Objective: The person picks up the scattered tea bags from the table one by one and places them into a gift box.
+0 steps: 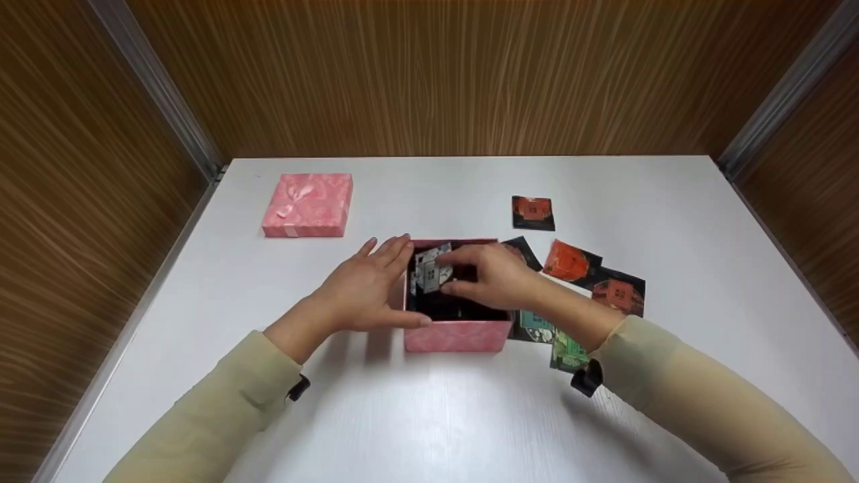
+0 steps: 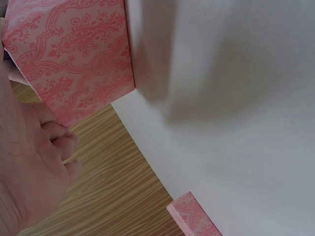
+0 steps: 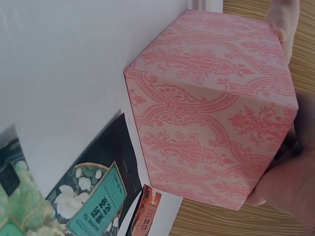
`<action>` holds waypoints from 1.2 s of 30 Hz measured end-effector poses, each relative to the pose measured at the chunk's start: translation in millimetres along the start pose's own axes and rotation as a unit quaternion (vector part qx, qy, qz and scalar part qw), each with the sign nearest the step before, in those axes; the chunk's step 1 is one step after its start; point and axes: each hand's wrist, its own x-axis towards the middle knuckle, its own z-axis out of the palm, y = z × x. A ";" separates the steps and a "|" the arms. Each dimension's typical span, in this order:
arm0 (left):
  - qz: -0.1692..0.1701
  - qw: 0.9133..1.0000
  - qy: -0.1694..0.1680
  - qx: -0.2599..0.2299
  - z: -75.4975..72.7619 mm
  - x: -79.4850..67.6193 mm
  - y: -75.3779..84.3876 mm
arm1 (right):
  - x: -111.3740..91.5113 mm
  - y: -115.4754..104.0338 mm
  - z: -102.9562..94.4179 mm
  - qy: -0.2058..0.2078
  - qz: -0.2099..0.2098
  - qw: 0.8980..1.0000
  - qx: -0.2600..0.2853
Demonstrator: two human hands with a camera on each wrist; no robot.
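An open-topped pink patterned box (image 1: 458,337) stands on the table with a dark interior. My left hand (image 1: 359,288) holds it at the left side, thumb on the front rim and fingertips at the back left corner. Inside the opening, my right hand (image 1: 493,275) pinches a small flat packet (image 1: 429,274) with a pale floral print between thumb and forefinger. The packet is tilted against the box's left side. In the right wrist view, the box (image 3: 206,123) hides the packet, and the right hand (image 3: 290,187) reaches over its rim.
A pink lid (image 1: 312,204) with a ribbon bow lies at the back left. Right of the box are several packets: a red one (image 1: 533,213) at the back, an orange one (image 1: 569,261), a dark red one (image 1: 619,294), and a green one (image 1: 569,352). Wood-grain panels (image 1: 429,80) enclose the table.
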 end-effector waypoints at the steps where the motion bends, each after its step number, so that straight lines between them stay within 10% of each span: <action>1: 0.000 1.000 0.000 0.000 -0.3 -0.2 0.0 | 0.9 -0.2 0.3 -0.007 -0.002 1.000 -0.001; 36: 0.003 1.000 0.004 0.003 1.0 0.1 -1.5 | 16.1 -5.2 3.9 -0.119 0.011 0.983 -0.138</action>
